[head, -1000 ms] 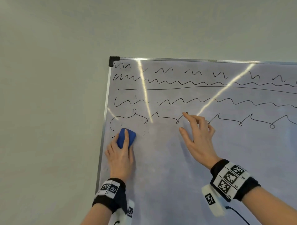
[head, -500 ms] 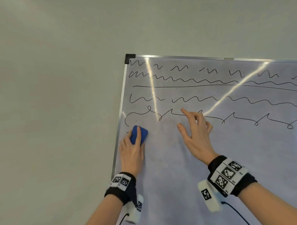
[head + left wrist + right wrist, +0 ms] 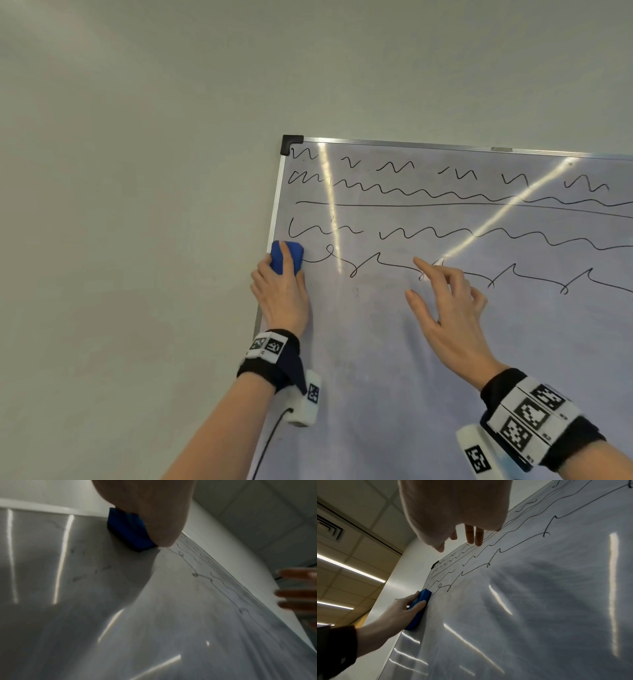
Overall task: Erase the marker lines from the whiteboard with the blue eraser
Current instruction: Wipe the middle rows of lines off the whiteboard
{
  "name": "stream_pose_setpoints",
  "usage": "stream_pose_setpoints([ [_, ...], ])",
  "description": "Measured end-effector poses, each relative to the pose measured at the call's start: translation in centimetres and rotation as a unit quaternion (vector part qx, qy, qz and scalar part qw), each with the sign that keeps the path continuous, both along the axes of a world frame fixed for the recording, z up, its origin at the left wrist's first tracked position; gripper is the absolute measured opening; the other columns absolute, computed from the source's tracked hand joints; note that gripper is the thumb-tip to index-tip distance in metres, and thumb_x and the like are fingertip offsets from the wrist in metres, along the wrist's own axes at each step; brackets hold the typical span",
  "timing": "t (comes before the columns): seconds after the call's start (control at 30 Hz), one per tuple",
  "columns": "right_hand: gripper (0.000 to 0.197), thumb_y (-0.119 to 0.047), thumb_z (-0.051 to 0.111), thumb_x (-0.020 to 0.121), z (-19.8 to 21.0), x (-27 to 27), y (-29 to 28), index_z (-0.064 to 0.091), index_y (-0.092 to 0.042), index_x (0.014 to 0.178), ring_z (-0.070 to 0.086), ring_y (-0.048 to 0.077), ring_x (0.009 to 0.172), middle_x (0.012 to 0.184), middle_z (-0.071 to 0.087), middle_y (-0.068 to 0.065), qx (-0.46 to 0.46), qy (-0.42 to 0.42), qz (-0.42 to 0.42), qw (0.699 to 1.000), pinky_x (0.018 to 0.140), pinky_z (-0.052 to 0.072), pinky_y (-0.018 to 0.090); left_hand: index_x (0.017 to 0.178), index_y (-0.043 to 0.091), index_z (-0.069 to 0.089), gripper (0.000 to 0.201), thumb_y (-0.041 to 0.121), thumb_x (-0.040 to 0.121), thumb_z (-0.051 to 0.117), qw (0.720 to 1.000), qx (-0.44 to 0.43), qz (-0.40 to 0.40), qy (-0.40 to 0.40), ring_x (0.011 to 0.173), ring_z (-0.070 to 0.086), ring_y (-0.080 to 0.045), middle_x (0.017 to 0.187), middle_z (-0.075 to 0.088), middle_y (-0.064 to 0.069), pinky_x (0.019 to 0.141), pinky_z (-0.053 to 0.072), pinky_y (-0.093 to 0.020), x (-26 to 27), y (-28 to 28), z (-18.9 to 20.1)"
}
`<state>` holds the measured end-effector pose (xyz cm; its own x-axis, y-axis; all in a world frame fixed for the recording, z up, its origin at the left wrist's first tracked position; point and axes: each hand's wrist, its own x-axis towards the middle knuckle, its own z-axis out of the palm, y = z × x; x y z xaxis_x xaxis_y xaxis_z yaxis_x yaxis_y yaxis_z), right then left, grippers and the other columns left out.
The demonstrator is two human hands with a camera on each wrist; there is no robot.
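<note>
The blue eraser (image 3: pixel 296 254) is pressed on the whiteboard (image 3: pixel 445 394) at its left edge, over the left end of the lowest looped marker line (image 3: pixel 380 264). My left hand (image 3: pixel 281 298) grips it, index finger along its back and thumb on its side; the right wrist view shows the eraser (image 3: pixel 423 596) flat against the board. My right hand (image 3: pixel 445 308) is open with spread fingers, and its fingertips touch the board at that same line. Several black wavy marker lines (image 3: pixel 445 236) fill the board above both hands.
The board hangs on a plain pale wall (image 3: pixel 137 240); its metal frame has a black corner cap (image 3: pixel 291 142) at the top left. Below the hands the board shows only faint smudges (image 3: pixel 358 293) and light streaks. Ceiling panels and strip lights (image 3: pixel 351 568) show behind.
My left hand has slid the eraser upward along the left edge, from below the lowest looped line onto its left end. The right hand has kept its place on the board.
</note>
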<state>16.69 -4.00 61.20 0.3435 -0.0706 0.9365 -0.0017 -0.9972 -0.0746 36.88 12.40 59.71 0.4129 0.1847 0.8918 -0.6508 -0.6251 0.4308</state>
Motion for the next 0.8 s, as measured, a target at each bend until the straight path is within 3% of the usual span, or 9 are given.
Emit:
stream_pose_setpoints([
  [0.1,0.051,-0.052,0.033,0.089,-0.2,0.0,-0.4,0.037,-0.037,0.137,0.039,0.01,0.111,0.112,0.035,-0.013,-0.002,0.002,-0.006,1.0,0.1,0.01,0.028,0.143,0.008,0.039,0.068,0.023,0.083,0.068,0.997,0.045,-0.03,-0.05,0.088,0.049,-0.036,0.111,0.053,-0.025,0.077,0.044,-0.046,-1.9,-1.7,-1.9],
  [0.23,0.05,-0.052,0.033,0.089,0.0,0.3,-0.6,0.037,-0.038,0.137,0.039,0.01,0.111,0.11,0.033,-0.015,-0.002,0.007,-0.003,1.0,0.098,0.008,0.024,0.144,0.011,0.035,0.071,0.022,0.082,0.068,0.983,0.124,-0.044,-0.126,0.085,0.049,-0.034,0.116,0.053,-0.022,0.072,0.043,-0.043,-1.4,-0.9,-3.8],
  [0.47,0.051,-0.052,0.034,0.089,0.3,-0.4,-1.8,0.037,-0.037,0.137,0.037,0.007,0.109,0.111,0.035,-0.012,0.004,-0.004,-0.003,1.0,0.1,0.008,0.025,0.145,0.012,0.037,0.068,0.024,0.084,0.066,1.0,-0.007,0.004,0.011,0.092,0.045,-0.035,0.117,0.049,-0.024,0.076,0.042,-0.046,-0.5,-0.8,-1.0],
  [0.67,0.049,-0.049,0.037,0.089,0.3,0.2,-2.3,0.038,-0.037,0.136,0.037,0.006,0.107,0.109,0.036,-0.01,0.017,0.0,0.0,1.0,0.1,0.011,0.029,0.142,0.012,0.037,0.072,0.021,0.079,0.072,0.986,0.116,-0.021,-0.119,0.085,0.051,-0.033,0.118,0.054,-0.021,0.072,0.045,-0.042,-1.9,-1.9,-2.6],
  [0.8,0.05,-0.052,0.033,0.088,-0.2,1.0,-1.2,0.036,-0.039,0.136,0.038,0.007,0.107,0.108,0.035,-0.013,0.013,0.012,0.015,1.0,0.098,0.009,0.025,0.144,0.012,0.038,0.071,0.022,0.082,0.07,0.998,0.035,0.013,-0.045,0.091,0.044,-0.033,0.121,0.051,-0.023,0.076,0.043,-0.045,-0.4,0.3,-4.8],
])
